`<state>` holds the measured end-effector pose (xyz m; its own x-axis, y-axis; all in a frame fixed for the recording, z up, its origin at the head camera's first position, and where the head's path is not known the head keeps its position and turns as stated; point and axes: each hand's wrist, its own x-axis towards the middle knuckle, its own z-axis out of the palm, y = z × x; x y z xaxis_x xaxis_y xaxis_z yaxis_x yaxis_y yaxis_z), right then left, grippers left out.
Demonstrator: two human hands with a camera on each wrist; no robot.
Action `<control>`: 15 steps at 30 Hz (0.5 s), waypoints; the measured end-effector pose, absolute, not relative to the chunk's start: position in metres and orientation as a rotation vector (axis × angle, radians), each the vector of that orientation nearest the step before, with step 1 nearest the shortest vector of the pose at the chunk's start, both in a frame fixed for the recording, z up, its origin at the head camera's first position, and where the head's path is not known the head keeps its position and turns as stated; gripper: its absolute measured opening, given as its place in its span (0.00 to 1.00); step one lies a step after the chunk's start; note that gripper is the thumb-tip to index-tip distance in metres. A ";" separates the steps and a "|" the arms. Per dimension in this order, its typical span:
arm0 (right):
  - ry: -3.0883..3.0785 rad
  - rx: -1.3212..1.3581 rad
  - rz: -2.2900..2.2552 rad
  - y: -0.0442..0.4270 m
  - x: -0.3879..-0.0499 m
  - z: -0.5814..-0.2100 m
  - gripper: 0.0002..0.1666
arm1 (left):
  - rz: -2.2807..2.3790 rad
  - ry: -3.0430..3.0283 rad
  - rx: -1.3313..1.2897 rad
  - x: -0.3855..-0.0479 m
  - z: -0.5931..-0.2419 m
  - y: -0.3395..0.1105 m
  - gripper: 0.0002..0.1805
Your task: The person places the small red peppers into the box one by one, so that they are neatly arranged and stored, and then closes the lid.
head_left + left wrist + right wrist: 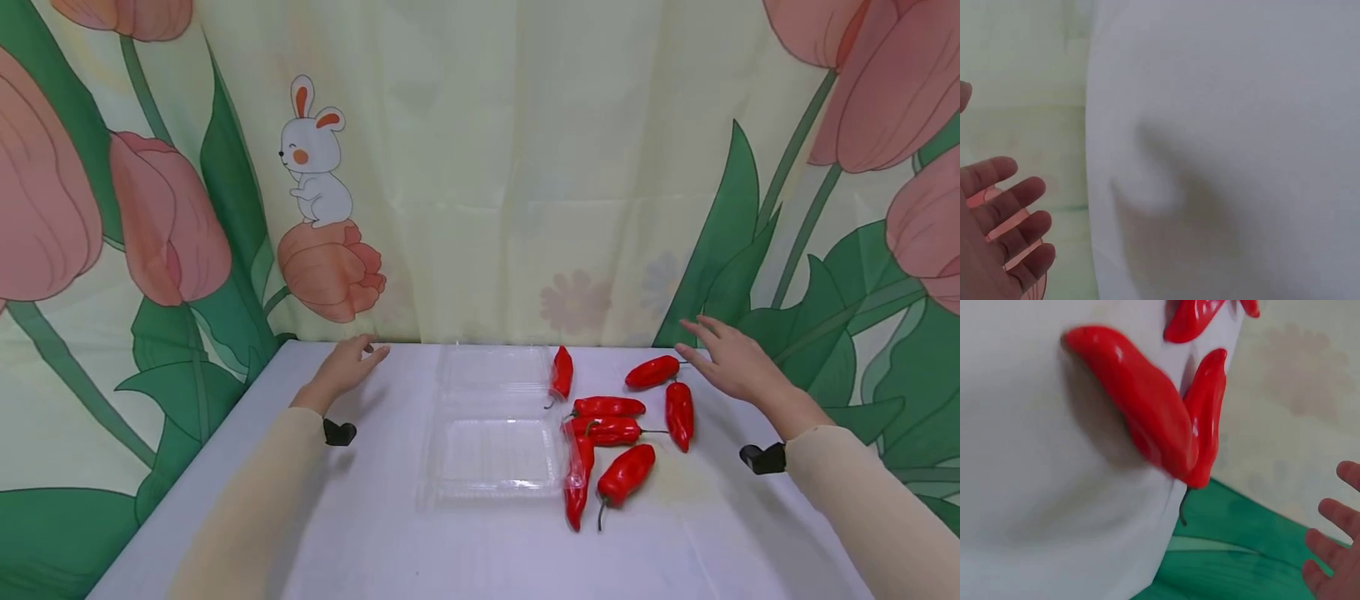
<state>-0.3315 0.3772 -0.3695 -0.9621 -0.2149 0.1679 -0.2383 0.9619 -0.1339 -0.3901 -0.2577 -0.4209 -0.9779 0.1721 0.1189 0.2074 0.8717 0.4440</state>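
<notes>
My left hand (342,372) hovers over the left part of the white table, holding nothing. In the left wrist view its fingers (1013,203) are spread and slightly bent. My right hand (729,358) is raised at the table's right side, fingers extended, with nothing in it. Nearest to it are a red pepper (652,372) and a second one (679,417), which lie close together; the right wrist view shows that pair (1141,403) on the cloth. An open clear plastic box (498,492) lies flat in the middle, lid and base unfolded.
Several more red peppers (626,473) lie along the box's right edge, some touching each other. One pepper (562,373) rests by the upper half of the box. Behind the white table (360,533) hangs a curtain (465,167) printed with tulips and a rabbit.
</notes>
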 end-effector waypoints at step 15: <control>-2.860 0.562 0.302 0.313 -0.297 -0.377 0.43 | -0.752 -2.897 -0.500 -0.340 -0.437 -0.199 0.29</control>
<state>-0.2974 0.3130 -0.3772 -0.9049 -0.3487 0.2438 -0.3919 0.9063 -0.1584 -0.3405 -0.1990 -0.4370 -0.9400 0.2874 0.1839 0.3406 0.8231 0.4544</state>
